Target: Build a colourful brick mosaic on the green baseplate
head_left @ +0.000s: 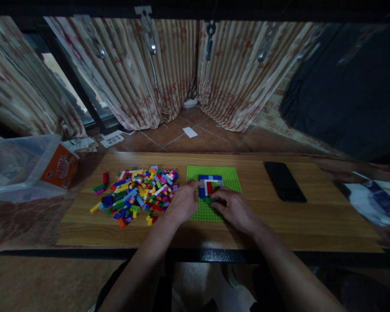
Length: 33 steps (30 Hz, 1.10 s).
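Note:
A light-green studded baseplate (230,175) lies on the wooden table. On it stands a low build with blue bricks (211,177) around the outside, white ones within, and a red brick (209,187) near the middle. My left hand (184,200) rests at the build's left edge, fingers curled together against it; whatever they hold is hidden. From the right, my right hand (235,209) pinches a small dark green brick (208,200) at the build's near side. Whether that brick is pressed onto the plate is too small to tell.
A heap of mixed loose bricks (139,193) spreads left of the plate. A black phone (284,182) lies on the right of the table (253,173). Beyond the left end sits a clear plastic bin (22,162); plastic packaging (370,201) lies at the far right.

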Available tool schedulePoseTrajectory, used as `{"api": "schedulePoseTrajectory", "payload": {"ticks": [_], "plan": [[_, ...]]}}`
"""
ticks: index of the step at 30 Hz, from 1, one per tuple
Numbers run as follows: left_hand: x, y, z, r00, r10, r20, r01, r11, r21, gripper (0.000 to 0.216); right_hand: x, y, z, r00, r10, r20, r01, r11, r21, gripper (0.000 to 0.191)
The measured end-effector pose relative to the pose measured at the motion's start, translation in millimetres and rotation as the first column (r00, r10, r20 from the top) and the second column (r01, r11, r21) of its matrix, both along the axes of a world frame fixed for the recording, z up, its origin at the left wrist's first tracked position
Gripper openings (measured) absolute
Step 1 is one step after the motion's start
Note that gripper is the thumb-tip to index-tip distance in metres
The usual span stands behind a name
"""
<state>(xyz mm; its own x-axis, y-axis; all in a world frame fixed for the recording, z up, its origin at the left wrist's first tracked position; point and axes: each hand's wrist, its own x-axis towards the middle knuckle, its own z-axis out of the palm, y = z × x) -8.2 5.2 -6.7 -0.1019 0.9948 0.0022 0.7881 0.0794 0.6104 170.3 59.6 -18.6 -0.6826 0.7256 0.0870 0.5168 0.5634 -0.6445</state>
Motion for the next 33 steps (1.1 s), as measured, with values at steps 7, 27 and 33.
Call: {"api": "schedulePoseTrajectory", "payload": {"ticks": [7, 27, 33], "plan": [[-1, 0, 0.5, 1.000, -0.009, 0.026, 0.009, 1.000, 0.008, 0.038, -6, -3, -1.3, 1.000, -0.003, -0.010, 0.003, 1.000, -0.002, 0.010], [-5, 1, -7.4, 0.999, -0.026, 0.035, 0.024, 0.999, 0.044, 0.035, -4, -1, -3.5, 0.998, -0.055, -0.020, 0.055, 0.998, -0.003, 0.008], [-3, 1, -4.9, 1.000, -0.006, 0.028, 0.006, 1.000, 0.010, 0.035, 11, 9, -2.2, 0.994, -0.110, 0.001, 0.110, 0.994, 0.028, 0.007]]}}
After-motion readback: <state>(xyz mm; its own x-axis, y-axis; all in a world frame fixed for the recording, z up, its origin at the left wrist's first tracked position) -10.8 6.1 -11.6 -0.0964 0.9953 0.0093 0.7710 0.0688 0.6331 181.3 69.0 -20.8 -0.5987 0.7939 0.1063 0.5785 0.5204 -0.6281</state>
